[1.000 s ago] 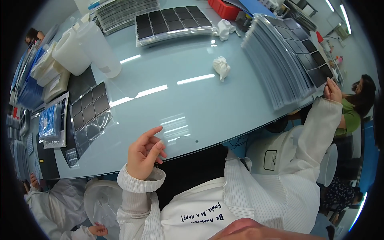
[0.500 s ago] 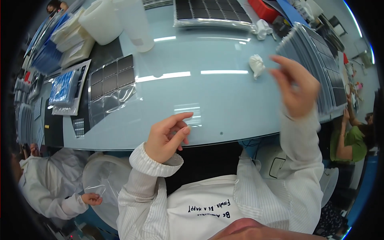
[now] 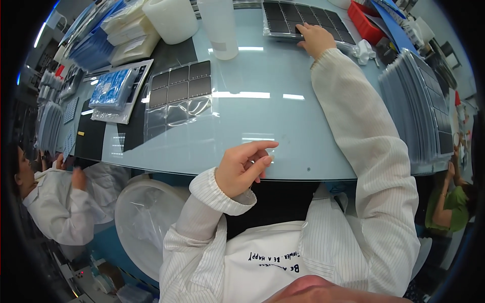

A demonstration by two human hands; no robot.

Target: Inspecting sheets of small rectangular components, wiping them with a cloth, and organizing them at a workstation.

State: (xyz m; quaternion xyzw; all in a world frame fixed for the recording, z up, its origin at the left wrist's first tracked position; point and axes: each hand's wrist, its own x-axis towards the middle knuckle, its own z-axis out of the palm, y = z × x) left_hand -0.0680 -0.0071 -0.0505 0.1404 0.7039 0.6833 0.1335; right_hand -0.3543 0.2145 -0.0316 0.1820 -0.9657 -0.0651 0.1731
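My right hand point(image 3: 317, 40) reaches to the far side of the table. Its fingertips rest on a stack of clear plastic sheets with black square pockets point(image 3: 290, 17), the thumb apart near the stack's front edge. No sheet is visibly lifted. Nearer to me, my left hand point(image 3: 241, 169) hovers by the table's front edge, empty, index finger stretched and the other fingers loosely curled. A single clear pocket sheet point(image 3: 177, 96), partly filled with black squares, lies flat to its left. Beside the far stack sits a crumpled white wad point(image 3: 364, 52).
A tall stack of filled pocket sheets point(image 3: 417, 111) stands at the right. Leftward are a blue packet point(image 3: 112, 88), a translucent cylinder point(image 3: 218, 30), a white roll point(image 3: 171, 20) and bundled sleeves point(image 3: 132, 43). A red bin point(image 3: 365, 22) is far right. Co-workers sit at both sides.
My right hand has moved forward and left onto the far stack, its sleeve now covering where a second white wad lay. My left hand keeps its pose. The view has shifted.
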